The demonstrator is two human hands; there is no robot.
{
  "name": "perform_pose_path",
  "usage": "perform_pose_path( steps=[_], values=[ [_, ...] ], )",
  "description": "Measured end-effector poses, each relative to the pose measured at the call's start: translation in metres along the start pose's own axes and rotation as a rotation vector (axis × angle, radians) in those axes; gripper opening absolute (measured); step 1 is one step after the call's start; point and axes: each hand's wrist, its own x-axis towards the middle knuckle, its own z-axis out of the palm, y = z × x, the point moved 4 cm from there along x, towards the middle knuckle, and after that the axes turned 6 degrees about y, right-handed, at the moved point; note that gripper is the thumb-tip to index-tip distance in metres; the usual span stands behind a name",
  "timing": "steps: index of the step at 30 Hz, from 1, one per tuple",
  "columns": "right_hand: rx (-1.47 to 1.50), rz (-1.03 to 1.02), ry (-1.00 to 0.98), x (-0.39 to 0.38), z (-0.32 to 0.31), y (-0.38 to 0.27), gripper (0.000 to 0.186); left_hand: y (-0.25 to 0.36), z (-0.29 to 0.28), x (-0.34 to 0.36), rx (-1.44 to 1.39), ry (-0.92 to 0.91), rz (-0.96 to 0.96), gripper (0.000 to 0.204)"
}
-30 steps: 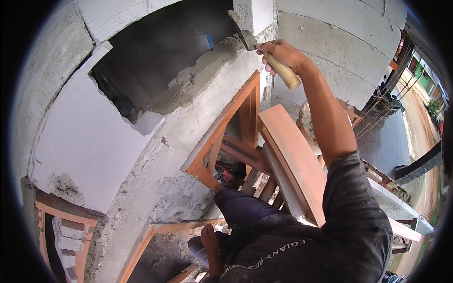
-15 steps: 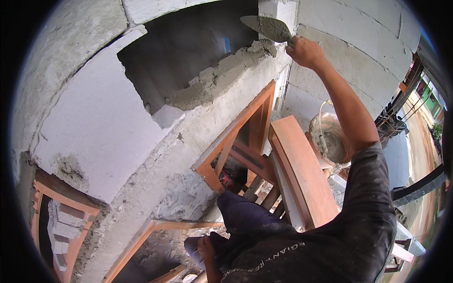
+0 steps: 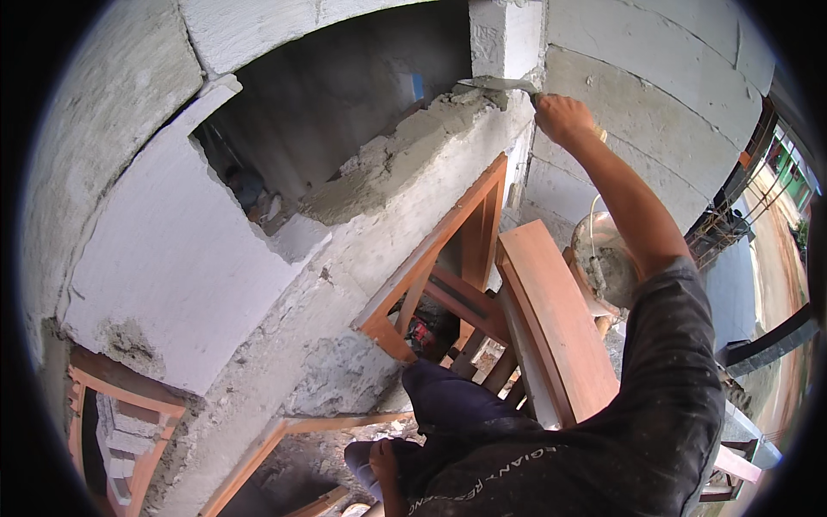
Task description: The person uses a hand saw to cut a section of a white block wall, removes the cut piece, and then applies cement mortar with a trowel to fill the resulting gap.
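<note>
Trowel (image 3: 495, 84) pinched in right grip (image 3: 562, 116), blade touching mortar (image 3: 405, 146); left grip (image 3: 383, 457) state unclear, well below mortar.

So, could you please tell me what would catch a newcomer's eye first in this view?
Probably the raised right hand at top centre, its grip closed on a flat grey metal trowel laid on the rough bed of wet grey mortar along the ledge. Next, the big white wall block at left, and the orange-brown wooden frame just below the ledge.
</note>
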Motion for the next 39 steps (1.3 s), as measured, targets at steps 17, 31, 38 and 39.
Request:
perform_pose_path(
  steps=[17,31,38,39],
  values=[
    [0.255,0.013,0.036,-0.028,-0.015,-0.018,0.026,0.013,0.004,0.001,-0.014,-0.078,-0.002,0.033],
    [0.163,-0.021,0.003,-0.004,-0.018,-0.013,0.022,0.010,0.008,0.005,-0.015,-0.080,-0.007,0.031],
    [0.142,-0.128,-0.038,-0.013,-0.014,-0.019,0.024,-0.004,0.005,0.003,0.043,0.011,0.035,0.031],
    [0.143,-0.097,-0.009,-0.015,-0.014,-0.017,0.024,0.001,0.006,0.002,0.034,-0.006,0.030,0.031]
  ],
)
